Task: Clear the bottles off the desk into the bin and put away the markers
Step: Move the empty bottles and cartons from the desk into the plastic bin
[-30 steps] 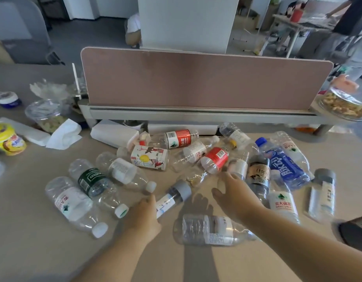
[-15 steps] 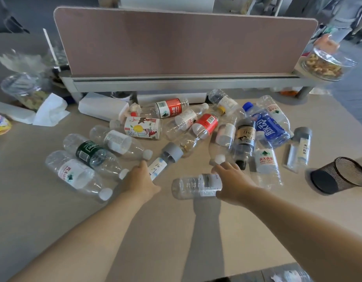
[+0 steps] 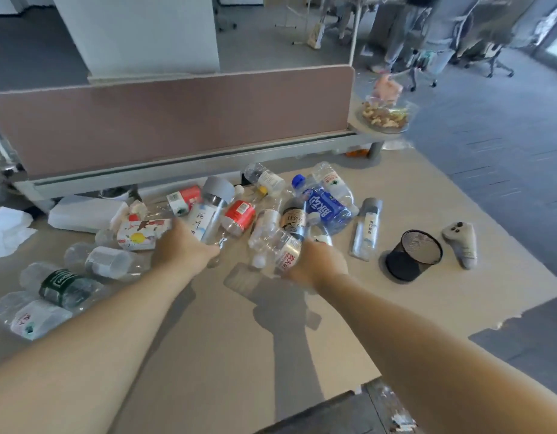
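Several empty plastic bottles lie scattered across the beige desk (image 3: 223,355). My left hand (image 3: 183,245) is closed around a clear bottle with a grey cap (image 3: 213,211), lifted off the desk and tilted up to the right. My right hand (image 3: 314,264) grips a clear bottle with a white and red label (image 3: 280,252), also raised above the desk. A blue-labelled bottle (image 3: 324,205) and a second grey-capped bottle (image 3: 366,228) lie just beyond my right hand. A green-labelled bottle (image 3: 62,283) rests at the left. No markers or bin are visible.
A black mesh cup (image 3: 411,258) lies tipped on its side at the right, beside a grey controller (image 3: 462,242). A pink partition (image 3: 176,123) closes off the desk's far side. White tissues (image 3: 7,230) and a white box (image 3: 82,213) sit at the left. A snack bowl (image 3: 385,117) stands at the partition's end.
Both hands have closed on bottles and lifted them off the desk: the left took the grey-capped one, the right the clear one near the front. The view swung right.
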A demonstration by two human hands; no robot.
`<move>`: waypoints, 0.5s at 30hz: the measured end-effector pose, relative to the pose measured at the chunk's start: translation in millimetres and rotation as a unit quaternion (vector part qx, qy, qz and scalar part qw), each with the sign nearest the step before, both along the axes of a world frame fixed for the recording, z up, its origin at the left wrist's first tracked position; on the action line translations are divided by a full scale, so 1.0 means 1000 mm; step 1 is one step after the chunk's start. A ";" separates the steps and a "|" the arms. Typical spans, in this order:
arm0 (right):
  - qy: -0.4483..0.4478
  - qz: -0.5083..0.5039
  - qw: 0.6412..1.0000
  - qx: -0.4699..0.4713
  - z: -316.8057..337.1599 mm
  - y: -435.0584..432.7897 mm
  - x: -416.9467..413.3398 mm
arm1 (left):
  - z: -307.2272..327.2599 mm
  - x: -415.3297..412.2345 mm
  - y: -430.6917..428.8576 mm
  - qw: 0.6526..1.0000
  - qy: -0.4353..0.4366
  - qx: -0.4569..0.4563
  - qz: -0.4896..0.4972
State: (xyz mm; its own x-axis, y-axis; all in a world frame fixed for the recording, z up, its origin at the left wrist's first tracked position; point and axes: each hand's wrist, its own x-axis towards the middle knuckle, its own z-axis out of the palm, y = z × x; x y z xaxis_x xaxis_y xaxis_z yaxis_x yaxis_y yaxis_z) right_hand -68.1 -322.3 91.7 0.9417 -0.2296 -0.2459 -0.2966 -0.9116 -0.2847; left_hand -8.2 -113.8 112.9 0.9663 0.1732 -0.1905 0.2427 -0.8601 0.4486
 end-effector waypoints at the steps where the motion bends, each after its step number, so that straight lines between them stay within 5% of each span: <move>1: -0.019 -0.025 1.000 -0.002 0.016 -0.027 -0.005 | 0.009 0.004 -0.030 1.000 -0.012 -0.022 -0.017; 8: -0.098 -0.307 0.945 -0.060 0.092 -0.256 -0.134 | 0.069 -0.044 -0.301 0.963 -0.051 -0.136 -0.227; 12: -0.124 -0.513 0.849 -0.028 0.092 -0.345 -0.287 | 0.078 -0.150 -0.435 0.902 -0.010 -0.227 -0.367; 15: -0.150 -0.671 0.724 0.054 0.067 -0.360 -0.409 | 0.060 -0.246 -0.497 0.836 0.065 -0.250 -0.484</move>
State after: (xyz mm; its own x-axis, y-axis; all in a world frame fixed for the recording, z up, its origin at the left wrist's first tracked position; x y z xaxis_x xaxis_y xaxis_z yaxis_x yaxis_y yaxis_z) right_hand -476.7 -682.3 159.1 -0.0970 -0.9821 -0.1616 -0.8047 0.1729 -0.5680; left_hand -254.2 -611.2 173.2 0.5727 -0.8109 -0.1198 -0.3837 -0.3943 0.8351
